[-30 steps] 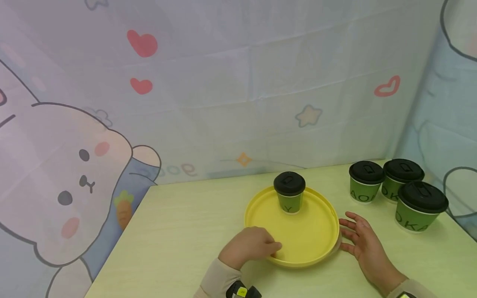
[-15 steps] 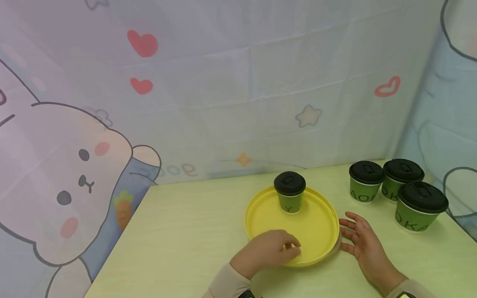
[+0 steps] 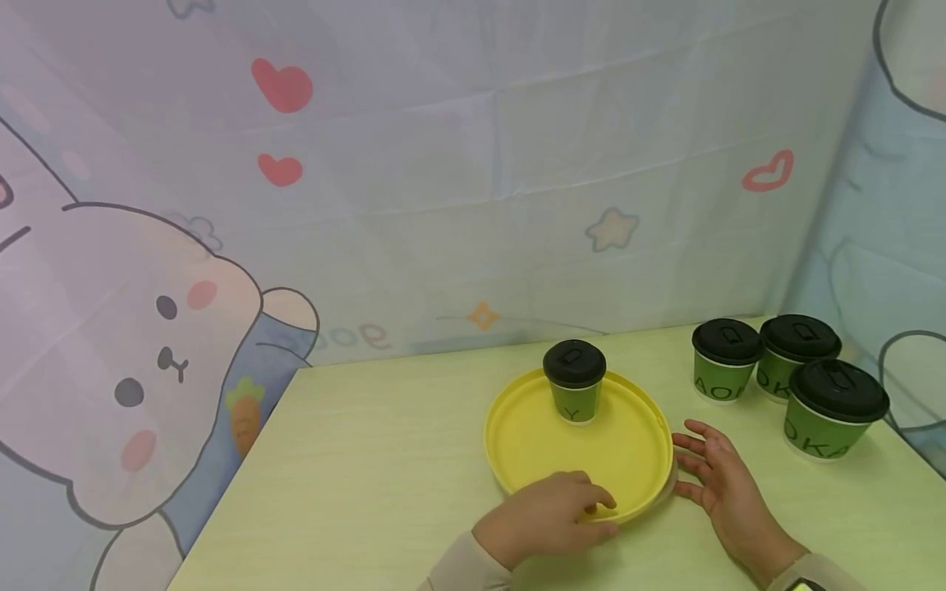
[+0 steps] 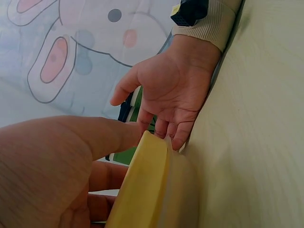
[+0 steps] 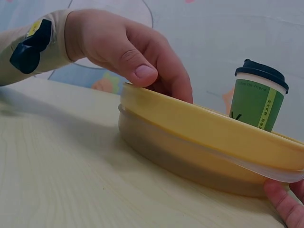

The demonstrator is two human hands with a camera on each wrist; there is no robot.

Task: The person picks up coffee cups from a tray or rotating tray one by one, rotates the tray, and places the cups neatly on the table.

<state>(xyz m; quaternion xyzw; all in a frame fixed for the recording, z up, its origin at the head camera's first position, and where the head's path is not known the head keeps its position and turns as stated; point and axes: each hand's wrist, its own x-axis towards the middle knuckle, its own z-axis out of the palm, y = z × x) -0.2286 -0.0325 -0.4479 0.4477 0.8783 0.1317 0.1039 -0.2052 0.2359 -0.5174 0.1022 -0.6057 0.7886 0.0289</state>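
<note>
A round yellow tray (image 3: 510, 427) sits on a pale translucent base (image 5: 190, 166) on the table. Near its far edge stands a green paper cup (image 3: 576, 402) with a black lid. My left hand (image 3: 550, 517) is over the near rim, its fingers loosely bent above the tray's inner side. Its thumb lies at the rim in the left wrist view, and I see no firm pinch. At the right side, my right hand (image 3: 727, 497) has its fingers spread and extended, their tips at the tray's side and base.
Three more green cups with black lids, a front one (image 3: 835, 410), a left one (image 3: 724, 361) and a back one (image 3: 798, 345), stand right of the tray. A printed cloth (image 3: 443, 189) hangs behind the pale table (image 3: 355, 460).
My left hand has slid rightward along the near rim, from the tray's left front to its middle front. The right hand, tray and cups look the same.
</note>
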